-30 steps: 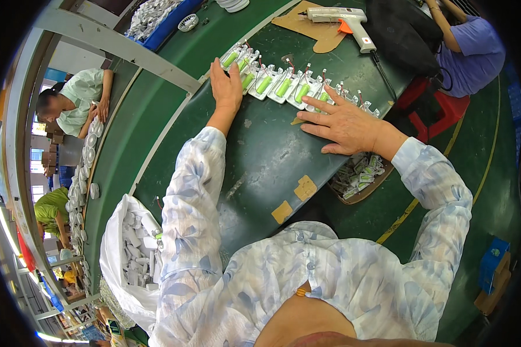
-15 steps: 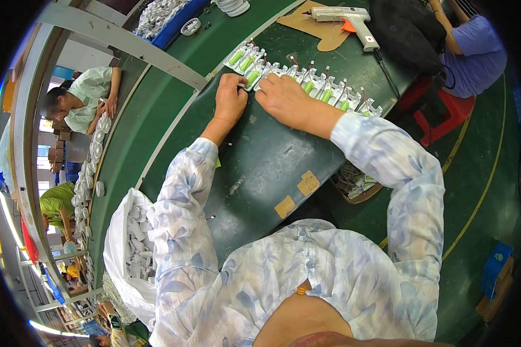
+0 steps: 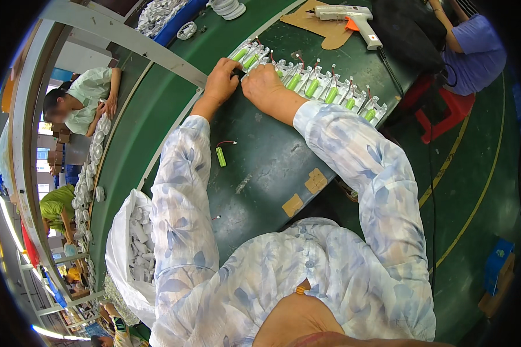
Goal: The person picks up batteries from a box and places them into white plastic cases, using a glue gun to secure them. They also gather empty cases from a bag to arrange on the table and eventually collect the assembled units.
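A slanting row of white plastic housings (image 3: 322, 82) stands side by side along the far part of the dark work table. Most visible housings hold a green cylindrical battery (image 3: 312, 88) with thin red and black leads. My left hand (image 3: 220, 82) is at the row's left part, fingers curled in against the housings. Close to its right, my right hand (image 3: 265, 88) bends over the row with its fingers closed together. Both sets of fingertips are partly hidden, so what they grip cannot be made out. A loose green battery (image 3: 221, 157) with a red lead lies on the table nearer me.
A glue gun (image 3: 359, 26) lies on cardboard (image 3: 324, 29) beyond the row, its cable running right. A white bag (image 3: 124, 248) of white parts is beside my left arm. A metal post (image 3: 127, 43) crosses at left. A co-worker in blue (image 3: 474, 55) sits at far right.
Both hands have shifted a little left and away from me along the row. More filled housings show to the right of my right hand, and the loose battery has come into full view.
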The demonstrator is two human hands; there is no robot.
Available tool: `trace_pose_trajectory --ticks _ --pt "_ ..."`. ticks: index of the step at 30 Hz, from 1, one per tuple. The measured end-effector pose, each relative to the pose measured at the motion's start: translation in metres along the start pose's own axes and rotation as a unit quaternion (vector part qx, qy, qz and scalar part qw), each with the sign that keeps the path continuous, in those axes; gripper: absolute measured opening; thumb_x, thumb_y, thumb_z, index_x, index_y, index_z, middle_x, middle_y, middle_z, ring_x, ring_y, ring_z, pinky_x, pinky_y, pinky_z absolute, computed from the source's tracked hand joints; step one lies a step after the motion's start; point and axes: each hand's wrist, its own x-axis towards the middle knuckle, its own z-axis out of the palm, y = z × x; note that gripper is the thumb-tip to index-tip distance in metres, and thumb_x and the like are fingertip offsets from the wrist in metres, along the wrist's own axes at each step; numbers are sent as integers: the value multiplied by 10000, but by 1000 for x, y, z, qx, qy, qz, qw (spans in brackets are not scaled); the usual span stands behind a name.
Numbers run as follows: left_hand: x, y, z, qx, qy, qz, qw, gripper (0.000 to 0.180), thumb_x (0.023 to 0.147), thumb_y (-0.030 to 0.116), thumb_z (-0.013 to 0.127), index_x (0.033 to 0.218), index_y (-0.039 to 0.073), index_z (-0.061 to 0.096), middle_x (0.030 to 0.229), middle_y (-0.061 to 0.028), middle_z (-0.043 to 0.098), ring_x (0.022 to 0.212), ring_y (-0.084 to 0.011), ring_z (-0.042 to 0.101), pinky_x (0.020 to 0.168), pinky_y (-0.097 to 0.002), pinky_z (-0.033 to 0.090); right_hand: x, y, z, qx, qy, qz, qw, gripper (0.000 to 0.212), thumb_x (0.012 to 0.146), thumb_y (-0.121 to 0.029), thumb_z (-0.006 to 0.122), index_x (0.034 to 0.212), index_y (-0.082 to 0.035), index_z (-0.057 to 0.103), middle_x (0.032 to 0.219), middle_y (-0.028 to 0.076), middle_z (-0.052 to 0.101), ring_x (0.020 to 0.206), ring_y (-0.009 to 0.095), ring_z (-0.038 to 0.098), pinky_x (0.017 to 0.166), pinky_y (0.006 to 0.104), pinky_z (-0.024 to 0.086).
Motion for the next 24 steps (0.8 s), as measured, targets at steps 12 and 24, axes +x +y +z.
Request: trace_pose_trajectory --ticks 12,24 --pt "16 -5 -3 126 -80 -18 989 152 799 143 645 940 96 679 1008 -121 617 951 -333 614 814 -426 505 2 -15 5 40 38 58 997 125 814 -178 570 861 -133 677 796 63 684 787 226 639 701 412 394" --pt "-22 -20 -24 145 -86 3 986 108 802 105 647 889 48 675 901 -185 657 837 -373 641 753 -464 511 0 -37 -2 104 11 53 993 115 777 -157 593 773 -123 703 785 57 681 815 234 629 771 425 403"
